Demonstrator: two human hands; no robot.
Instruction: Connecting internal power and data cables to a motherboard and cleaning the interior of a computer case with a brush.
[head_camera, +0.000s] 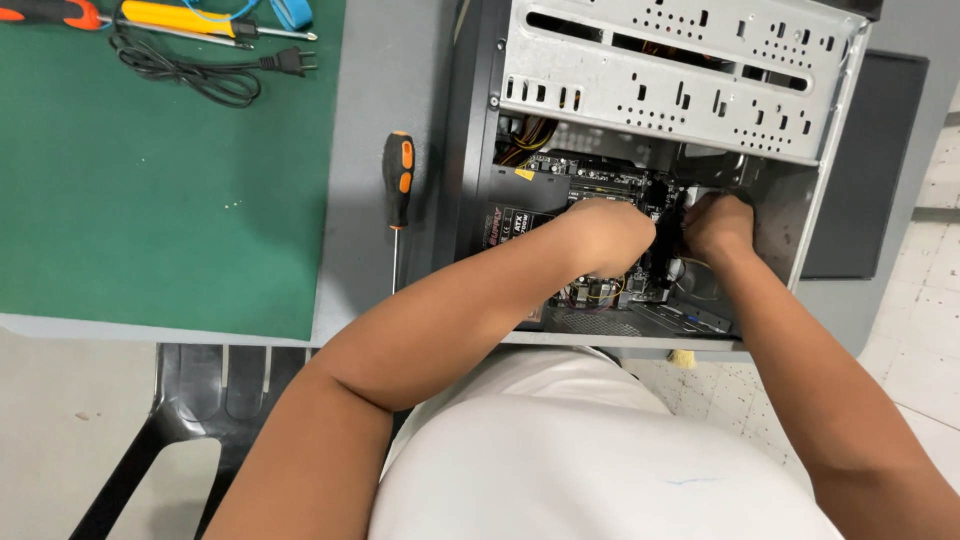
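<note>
Your white shirt fills the bottom of the view, and both forearms reach into the open computer case (480, 150), lying on its side so the board faces you. Your left hand (605, 235) curls over the motherboard (600, 180); your right hand (718, 225) has its grip closed around a black cable bundle (668, 235). An orange-handled screwdriver (398, 180) waits on the tabletop (370, 90).

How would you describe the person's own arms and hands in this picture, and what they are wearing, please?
Both arms are bare from the upper arm down: no sleeves, gloves, watch or wristband show. The left hand and right hand show no rings, though the fingers are mostly hidden inside the open computer case. A plain white garment covers the torso, with a faint blue mark on it.
</note>
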